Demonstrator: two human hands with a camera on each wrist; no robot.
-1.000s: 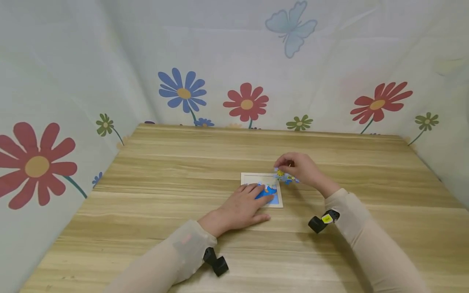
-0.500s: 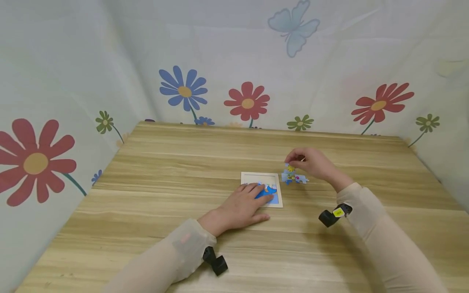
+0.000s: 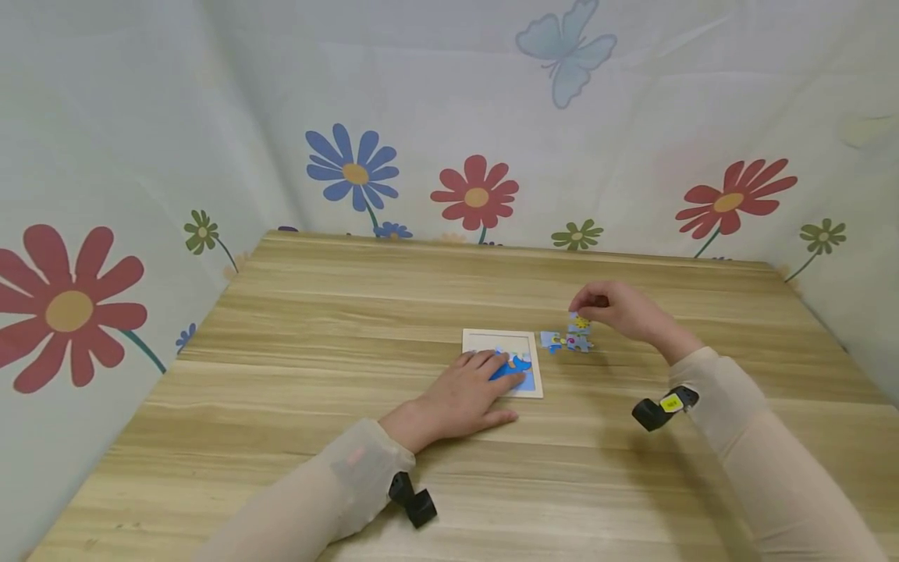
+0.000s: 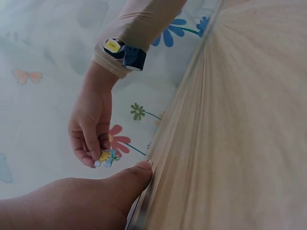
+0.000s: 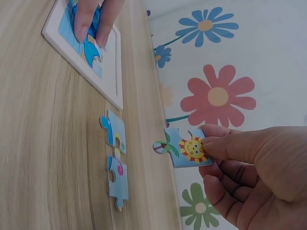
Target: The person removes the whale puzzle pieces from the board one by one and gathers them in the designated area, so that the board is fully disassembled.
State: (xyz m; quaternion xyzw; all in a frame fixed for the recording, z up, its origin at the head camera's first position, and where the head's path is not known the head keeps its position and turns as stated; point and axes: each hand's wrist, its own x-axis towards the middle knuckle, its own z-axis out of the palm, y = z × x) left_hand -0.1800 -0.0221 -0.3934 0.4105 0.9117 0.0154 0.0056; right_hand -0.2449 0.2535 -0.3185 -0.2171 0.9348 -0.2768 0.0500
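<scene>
Now the right hand [image 3: 623, 312] has moved away from the white frame [image 3: 500, 332], more to the right side, and it has carried the sun piece [image 5: 188, 149] with it. One second ago this piece appeared at the upper right corner of the frame; now, in the head view, it appears just above the right one of two loose pieces, the pink-swirl piece [image 5: 118, 177]. The other, the blue-knob piece [image 5: 115, 130], lies near it on the table [image 3: 351, 312]; whether these two touch, I cannot tell. The grip is narrow: thumb and fingers pinch the sun piece at its edge, in the air. The left hand [image 3: 456, 396] has stayed in its place, resting with fingers spread on the blue picture [image 5: 90, 50] inside the frame.

For the work, I judge, this means the sun piece is not fitted yet, because the upper part of the frame is bare. About writing: on the right wrist camera [image 3: 650, 414] is a yellow label [image 3: 671, 403], with marks too small to read. I see no brand.
</scene>
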